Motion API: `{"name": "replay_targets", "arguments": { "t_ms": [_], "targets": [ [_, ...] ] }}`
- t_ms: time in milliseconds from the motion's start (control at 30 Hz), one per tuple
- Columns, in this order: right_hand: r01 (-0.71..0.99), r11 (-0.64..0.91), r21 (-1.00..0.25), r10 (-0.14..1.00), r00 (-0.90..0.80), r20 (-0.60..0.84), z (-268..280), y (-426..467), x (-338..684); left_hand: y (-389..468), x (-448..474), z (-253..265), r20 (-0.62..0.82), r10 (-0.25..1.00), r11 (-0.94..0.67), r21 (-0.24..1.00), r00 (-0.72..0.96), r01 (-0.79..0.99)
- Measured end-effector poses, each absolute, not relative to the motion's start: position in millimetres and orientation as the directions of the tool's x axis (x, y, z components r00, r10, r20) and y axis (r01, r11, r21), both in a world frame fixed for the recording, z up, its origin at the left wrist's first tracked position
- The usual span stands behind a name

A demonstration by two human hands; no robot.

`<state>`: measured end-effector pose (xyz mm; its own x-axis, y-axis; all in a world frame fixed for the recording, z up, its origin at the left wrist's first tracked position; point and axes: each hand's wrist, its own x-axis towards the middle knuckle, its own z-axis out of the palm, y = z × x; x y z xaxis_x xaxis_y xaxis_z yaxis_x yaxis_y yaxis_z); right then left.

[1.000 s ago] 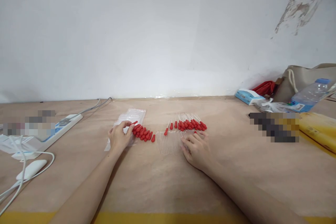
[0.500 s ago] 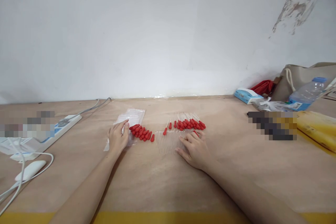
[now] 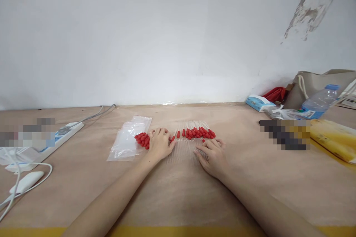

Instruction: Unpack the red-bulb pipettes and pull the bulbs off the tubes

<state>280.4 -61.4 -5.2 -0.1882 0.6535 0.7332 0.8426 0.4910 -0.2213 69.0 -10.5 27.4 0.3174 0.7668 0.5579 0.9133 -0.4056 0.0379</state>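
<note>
My left hand (image 3: 160,144) is palm down over the left end of a row of thin clear tubes (image 3: 183,152), fingers bent and thumb apart. Its thumb is at a red bulb (image 3: 172,139). Left of it lies a pile of loose red rubber bulbs (image 3: 142,140), partly covered by the hand. My right hand (image 3: 213,157) rests at the tubes' right end, thumb and fingers spread, with another red bulb (image 3: 203,141) by its fingertips. Behind both hands lies a cluster of red-bulbed droppers (image 3: 198,132), their thin stems pointing to the wall.
Clear plastic bags (image 3: 125,139) lie flat on the left. Further left are a power strip (image 3: 66,133), cables and a white mouse-shaped object (image 3: 27,182). On the right stand a tissue pack (image 3: 258,103), a bottle (image 3: 321,102) and a yellow package (image 3: 333,139).
My left hand has moved right, off the plastic bags and across the loose bulbs to the tubes. My right hand has shifted slightly right. The view has moved a little.
</note>
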Motion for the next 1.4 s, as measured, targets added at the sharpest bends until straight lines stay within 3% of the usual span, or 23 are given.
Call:
{"name": "replay_targets", "arguments": {
  "t_ms": [233,367,500,600,1033,1400],
  "targets": [
    [0.835,0.504,-0.218,0.601,-0.158,0.784,-5,-59,280,-23,61,37,0.584,0.804,-0.278,0.208,0.109,0.938],
    [0.836,0.517,-0.182,0.526,-0.142,0.838,0,-63,280,-47,45,35,0.595,0.753,-0.471,0.189,0.281,0.862],
    [0.775,0.628,-0.071,0.503,-0.335,0.796,2,-68,274,-63,35,23,0.645,0.634,-0.656,0.156,0.427,0.738],
    [0.716,0.696,-0.059,0.477,-0.399,0.783,-3,-69,267,-65,37,19,0.678,0.576,-0.719,0.154,0.457,0.677],
    [0.628,0.775,-0.073,0.477,-0.505,0.719,-7,-73,264,-70,47,17,0.627,0.519,-0.782,0.072,0.581,0.62],
    [0.595,0.803,0.032,0.346,-0.51,0.787,-6,-79,267,-75,46,16,0.558,0.538,-0.801,0.106,0.631,0.589]
  ]
}}
